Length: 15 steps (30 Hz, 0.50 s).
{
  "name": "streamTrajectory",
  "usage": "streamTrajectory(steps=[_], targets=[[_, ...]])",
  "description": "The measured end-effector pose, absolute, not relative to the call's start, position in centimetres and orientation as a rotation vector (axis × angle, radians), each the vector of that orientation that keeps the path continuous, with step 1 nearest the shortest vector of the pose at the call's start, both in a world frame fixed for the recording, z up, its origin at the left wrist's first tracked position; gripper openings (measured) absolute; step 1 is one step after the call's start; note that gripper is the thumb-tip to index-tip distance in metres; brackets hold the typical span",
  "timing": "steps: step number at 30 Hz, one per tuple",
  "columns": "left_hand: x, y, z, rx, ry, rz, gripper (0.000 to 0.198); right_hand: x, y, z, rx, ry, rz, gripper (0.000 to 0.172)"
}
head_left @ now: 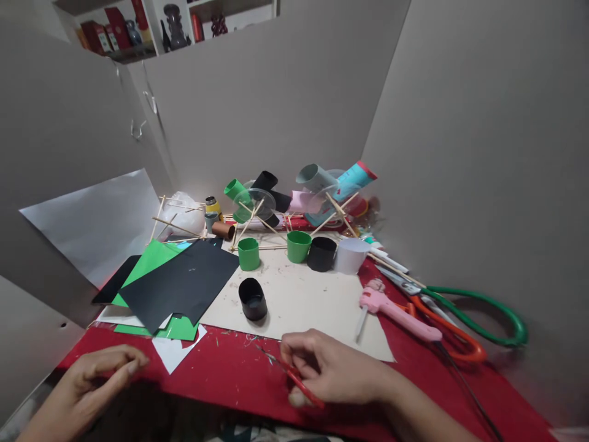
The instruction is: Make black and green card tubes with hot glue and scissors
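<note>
My right hand (317, 368) grips a small pair of red-handled scissors (299, 383) over the front edge of the table, blades pointing left. Loosely bent and holding nothing, my left hand (103, 374) hovers at the front left, its thumb close to the index finger. Just beyond the scissors stands a black paper cup (253, 301) on a cream board (285, 307). Behind it are two green cups (249, 255), another black cup (321, 255) and a white one (352, 256). A notched white paper scrap (172, 353) lies near my left hand.
Black sheets (184, 279) and green paper overlap at left. Two stick-framed wheels with clear discs (262, 205) and paper tubes stand behind. At right lie a pink glue gun (400, 313) with its cord and large green-handled scissors (478, 301). Grey panels enclose the table.
</note>
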State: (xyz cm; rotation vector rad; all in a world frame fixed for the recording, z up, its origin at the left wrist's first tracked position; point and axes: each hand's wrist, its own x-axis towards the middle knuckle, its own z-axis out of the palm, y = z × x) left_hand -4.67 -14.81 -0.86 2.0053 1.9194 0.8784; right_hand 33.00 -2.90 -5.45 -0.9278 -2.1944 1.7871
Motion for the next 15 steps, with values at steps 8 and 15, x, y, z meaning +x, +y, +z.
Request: streamTrajectory(steps=[8,15], targets=[[-0.3,-9.7,-1.7,2.317,1.497,0.917,0.022,32.6,-5.0,-3.9,-1.268,-2.595,0.990,0.023],[5.7,-3.8,-2.3,2.724,0.979,0.876,0.027,33.4,-5.0,-4.1,-1.376,-2.680,0.928,0.011]])
